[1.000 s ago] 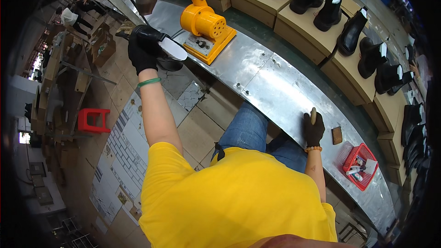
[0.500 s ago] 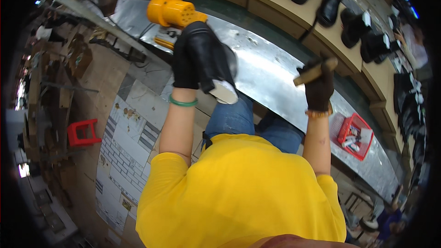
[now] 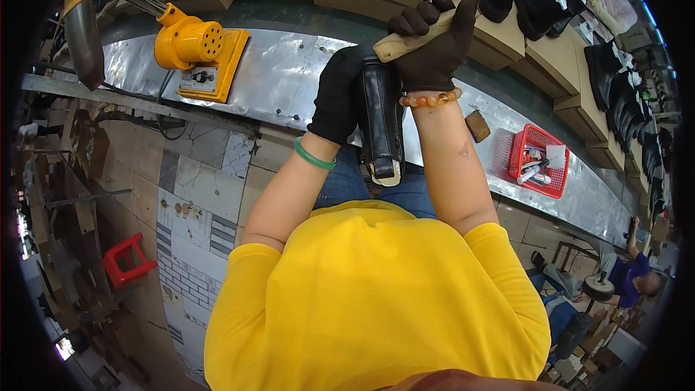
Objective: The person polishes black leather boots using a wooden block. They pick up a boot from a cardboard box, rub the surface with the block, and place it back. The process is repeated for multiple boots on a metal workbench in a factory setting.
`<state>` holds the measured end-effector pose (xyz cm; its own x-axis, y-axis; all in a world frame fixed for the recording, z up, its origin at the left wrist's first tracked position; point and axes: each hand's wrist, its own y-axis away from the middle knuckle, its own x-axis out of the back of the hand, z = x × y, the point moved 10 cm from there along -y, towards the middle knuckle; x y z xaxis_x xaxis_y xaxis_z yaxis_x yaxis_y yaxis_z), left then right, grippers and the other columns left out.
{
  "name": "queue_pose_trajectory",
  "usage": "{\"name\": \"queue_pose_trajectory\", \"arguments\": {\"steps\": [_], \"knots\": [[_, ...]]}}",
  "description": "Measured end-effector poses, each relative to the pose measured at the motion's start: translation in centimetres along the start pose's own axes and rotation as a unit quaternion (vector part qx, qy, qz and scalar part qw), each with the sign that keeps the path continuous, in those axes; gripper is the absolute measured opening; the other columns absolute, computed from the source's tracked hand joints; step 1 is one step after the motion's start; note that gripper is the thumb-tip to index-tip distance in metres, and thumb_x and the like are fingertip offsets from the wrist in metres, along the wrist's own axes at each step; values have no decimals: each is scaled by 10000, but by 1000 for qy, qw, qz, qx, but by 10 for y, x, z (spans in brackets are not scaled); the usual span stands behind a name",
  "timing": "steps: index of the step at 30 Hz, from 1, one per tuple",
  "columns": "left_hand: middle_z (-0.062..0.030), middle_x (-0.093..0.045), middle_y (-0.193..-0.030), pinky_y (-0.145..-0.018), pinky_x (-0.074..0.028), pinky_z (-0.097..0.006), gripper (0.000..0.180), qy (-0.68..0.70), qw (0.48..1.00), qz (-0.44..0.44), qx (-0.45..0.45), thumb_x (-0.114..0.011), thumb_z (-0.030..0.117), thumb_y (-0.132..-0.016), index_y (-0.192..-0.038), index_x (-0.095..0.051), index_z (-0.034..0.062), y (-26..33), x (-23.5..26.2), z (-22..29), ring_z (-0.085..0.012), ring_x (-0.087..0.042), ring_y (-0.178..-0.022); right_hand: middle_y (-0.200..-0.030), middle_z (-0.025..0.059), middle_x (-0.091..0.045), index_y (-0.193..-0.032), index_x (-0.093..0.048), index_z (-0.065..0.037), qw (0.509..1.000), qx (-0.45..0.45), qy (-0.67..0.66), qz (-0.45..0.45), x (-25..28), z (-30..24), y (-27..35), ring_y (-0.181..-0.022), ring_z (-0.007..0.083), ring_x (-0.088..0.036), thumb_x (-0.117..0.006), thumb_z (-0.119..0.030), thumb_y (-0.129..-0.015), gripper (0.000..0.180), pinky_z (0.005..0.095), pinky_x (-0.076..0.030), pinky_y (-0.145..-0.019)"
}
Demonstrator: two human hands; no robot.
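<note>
Fingers of the gloved left hand (image 3: 339,94) wrap the black boot (image 3: 381,119) held upright at frame centre; the gloved right hand (image 3: 434,43) grips a wooden-handled tool (image 3: 405,42) touching the boot's top. Both are closed tight above the metal bench (image 3: 282,80).

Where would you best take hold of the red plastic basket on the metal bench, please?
Grip the red plastic basket by its open top rim, from above: it sits upright and alone on the metal bench, small items fill the inside, and the hands are both busy.
</note>
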<state>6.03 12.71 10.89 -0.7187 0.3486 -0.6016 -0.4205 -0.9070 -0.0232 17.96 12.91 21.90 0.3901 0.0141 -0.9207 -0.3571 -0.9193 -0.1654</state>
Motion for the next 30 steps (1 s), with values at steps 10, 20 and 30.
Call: {"name": "queue_pose_trajectory", "arguments": {"steps": [10, 20, 30], "knots": [[-79, -591, -1012, -818, -477, -306, 281, -237, 959, -20, -156, -459, 222, -925, -1081, -584, 25, 13, -19, 37, -155, -580, -923, -578, -11, -360, -828, -516, -106, 988, -31, 92, -122, -17, 11, 4, -456, 121, -350, -599, -508, -854, 411, 300, -321, -462], [-113, -603, -1058, -866, -483, -327, 417, 169, 981, -15, 93, -408, 354, -951, -1150, -547, 16, 10, 27, -8, -219, -596, -943, -597, 16, -439, -866, -528, -54, 999, -28, 28, -7, 27, -13, -10, -499, 150, -433, -624, -327, -878, 289, 327, -384, -496], [-137, -525, -1196, -975, -384, -381, 452, 183, 982, 48, 26, -406, 385, -948, -1231, -470, 38, 33, 121, 11, -258, -503, -1097, -788, 47, -595, -1210, -520, 17, 860, -274, 431, 22, 110, -10, 115, -548, 119, -569, -676, -133, -771, 490, 261, -500, -533]]}}
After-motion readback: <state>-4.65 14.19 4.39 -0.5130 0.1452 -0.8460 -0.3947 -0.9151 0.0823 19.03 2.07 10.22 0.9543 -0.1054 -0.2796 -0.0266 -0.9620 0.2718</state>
